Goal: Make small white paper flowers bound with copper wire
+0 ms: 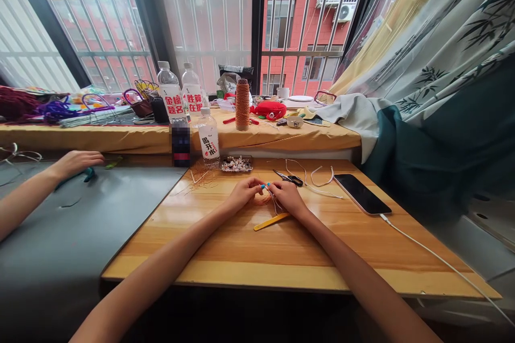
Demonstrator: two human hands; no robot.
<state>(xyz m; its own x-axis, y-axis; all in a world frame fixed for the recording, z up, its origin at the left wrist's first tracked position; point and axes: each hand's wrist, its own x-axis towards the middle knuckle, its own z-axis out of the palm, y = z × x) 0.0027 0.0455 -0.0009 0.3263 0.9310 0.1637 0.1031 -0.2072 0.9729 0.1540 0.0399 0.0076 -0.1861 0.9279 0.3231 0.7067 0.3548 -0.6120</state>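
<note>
We see the left hand (242, 191) and right hand (288, 196) together at the middle of the wooden table (225, 257), fingertips pinched on thin orange thread (263, 201); the exact grip is hard to make out. A yellow stick (272, 221) lies just near of the hands. Scissors (290, 177) and a bead tray (236, 164) sit farther off, a phone (361, 193) to the right. Another person's hand (76, 162) rests far left, on the grey surface
</note>
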